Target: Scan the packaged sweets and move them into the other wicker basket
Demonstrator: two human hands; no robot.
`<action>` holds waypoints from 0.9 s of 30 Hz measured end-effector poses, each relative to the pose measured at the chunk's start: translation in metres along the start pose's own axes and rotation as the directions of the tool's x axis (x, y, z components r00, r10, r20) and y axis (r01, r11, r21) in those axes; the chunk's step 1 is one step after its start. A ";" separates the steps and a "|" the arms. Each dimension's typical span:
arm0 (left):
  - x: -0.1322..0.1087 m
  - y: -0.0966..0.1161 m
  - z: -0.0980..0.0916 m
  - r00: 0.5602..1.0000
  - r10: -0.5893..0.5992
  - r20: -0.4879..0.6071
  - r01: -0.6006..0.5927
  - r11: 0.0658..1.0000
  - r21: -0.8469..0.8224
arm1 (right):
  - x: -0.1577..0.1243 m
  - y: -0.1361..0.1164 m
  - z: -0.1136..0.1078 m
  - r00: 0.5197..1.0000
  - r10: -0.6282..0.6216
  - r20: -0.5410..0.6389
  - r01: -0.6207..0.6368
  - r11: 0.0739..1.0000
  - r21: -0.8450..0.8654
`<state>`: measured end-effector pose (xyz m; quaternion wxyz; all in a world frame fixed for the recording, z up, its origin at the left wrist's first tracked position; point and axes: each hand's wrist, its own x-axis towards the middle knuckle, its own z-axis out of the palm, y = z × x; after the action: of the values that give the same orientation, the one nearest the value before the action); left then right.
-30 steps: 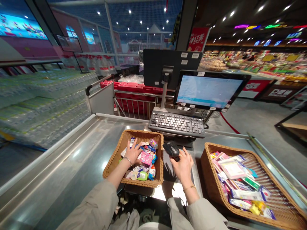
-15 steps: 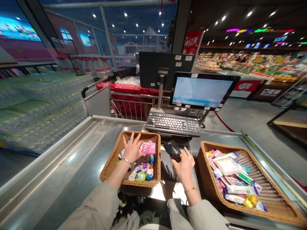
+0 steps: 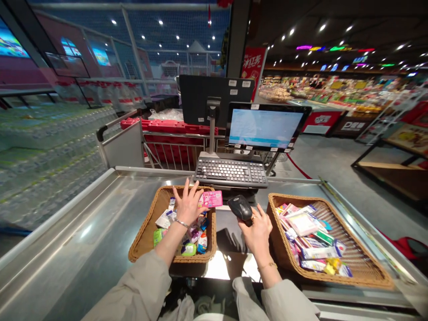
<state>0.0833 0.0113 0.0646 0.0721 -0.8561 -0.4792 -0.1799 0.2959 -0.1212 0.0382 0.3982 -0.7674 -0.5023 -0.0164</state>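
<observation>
My left hand [image 3: 187, 206] is over the left wicker basket [image 3: 140, 240], thumb and fingers on a pink packet [image 3: 212, 199] that juts past the basket's right rim. Several small packaged items, among them a green one [image 3: 189, 249] and a blue and white one [image 3: 202, 243], lie in that basket below the hand. Between the two baskets my right hand [image 3: 257, 227] is wrapped round the handle of a black handheld scanner [image 3: 240, 208], whose head points up and left toward the packet. The right wicker basket [image 3: 371, 263] holds a pile of flat packets and bars [image 3: 302, 223].
Both baskets stand on a metal counter [image 3: 100, 232]. Behind them are a black keyboard [image 3: 231, 171], a lit monitor [image 3: 265, 128] and a dark screen back [image 3: 200, 98]. A metal cart [image 3: 122, 147] is beyond the counter, with stacked bottles [image 3: 50, 156] at the left.
The pink packet has been lifted from inside the left basket and moved right, over its rim, in my left hand. My right hand still holds the scanner. The view has shifted slightly right.
</observation>
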 end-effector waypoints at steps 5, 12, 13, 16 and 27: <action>0.006 0.013 0.004 0.999 0.033 -0.008 -0.033 0.999 -0.018 | 0.000 0.006 -0.009 1.000 0.014 -0.014 -0.014 1.000 -0.011; 0.014 0.031 0.005 0.998 0.056 -0.011 -0.056 0.997 -0.044 | -0.001 0.013 -0.020 0.999 0.011 -0.043 -0.012 1.000 -0.021; 0.015 0.034 0.006 0.998 0.059 -0.012 -0.060 0.997 -0.048 | -0.001 0.014 -0.021 0.999 0.010 -0.043 -0.011 1.000 -0.023; 0.017 0.040 0.006 0.997 0.069 -0.020 -0.070 0.996 -0.053 | -0.002 0.016 -0.026 0.999 0.016 -0.041 -0.016 1.000 -0.021; 0.021 0.057 0.008 0.996 0.092 -0.018 -0.093 0.994 -0.063 | -0.002 0.022 -0.039 0.999 0.011 -0.036 -0.011 1.000 -0.012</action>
<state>0.1435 -0.0002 0.0677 0.0566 -0.8778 -0.4327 -0.1979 0.3267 -0.1512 0.0505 0.4027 -0.7721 -0.4907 -0.0308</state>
